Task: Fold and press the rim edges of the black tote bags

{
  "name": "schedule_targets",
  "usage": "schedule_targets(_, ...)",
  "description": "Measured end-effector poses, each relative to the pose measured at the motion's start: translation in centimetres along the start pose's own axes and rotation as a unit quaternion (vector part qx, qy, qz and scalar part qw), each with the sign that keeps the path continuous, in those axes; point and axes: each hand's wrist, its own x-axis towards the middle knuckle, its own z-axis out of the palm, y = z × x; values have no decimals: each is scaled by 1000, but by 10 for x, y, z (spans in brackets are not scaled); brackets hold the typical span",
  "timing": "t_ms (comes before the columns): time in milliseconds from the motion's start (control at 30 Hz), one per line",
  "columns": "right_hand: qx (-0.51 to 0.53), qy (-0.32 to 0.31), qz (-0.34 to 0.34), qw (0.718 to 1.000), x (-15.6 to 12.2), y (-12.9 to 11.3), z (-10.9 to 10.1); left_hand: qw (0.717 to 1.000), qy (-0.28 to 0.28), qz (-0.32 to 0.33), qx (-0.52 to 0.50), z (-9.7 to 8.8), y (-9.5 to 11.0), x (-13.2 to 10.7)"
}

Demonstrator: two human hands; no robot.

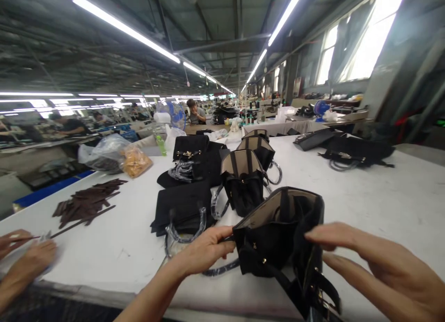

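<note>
A black handbag (267,248) with a beige lining stands on the white table in front of me, its top gaping. My left hand (208,248) pinches the bag's left edge between thumb and fingers. At the bag's right side is my right hand (368,262), thumb and fingers apart, fingertips against or just beside the black fabric. Gold-coloured fittings and a strap (327,289) hang at the lower right of the bag. A plastic-wrapped handle (222,269) curves out under my left hand.
More open bags (243,178) stand behind, with folded black bags (182,204) to their left. Dark brown strips (88,199) lie farther left, near a co-worker's hands (33,257). Black pieces (358,150) lie at the back right. A clear plastic bag (104,150) sits at the left edge.
</note>
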Motion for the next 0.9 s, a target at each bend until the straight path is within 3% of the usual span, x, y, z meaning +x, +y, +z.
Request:
schedule_targets(167, -38, -66, -100, 992, 64, -9, 28, 989, 67, 75, 109, 10, 7, -8)
schedule_targets(367, -101, -149, -135, 974, 81, -5, 49, 981, 171, 79, 35, 22, 4, -10)
schedule_targets(667, -191, -129, -97, 968, 98, -3, 53, 978, 172, 80, -81, 34, 19, 16)
schedule_targets(900, -247, -114, -94, 958, 100, -7, 58, 977, 173, 89, -91, 34, 19, 16)
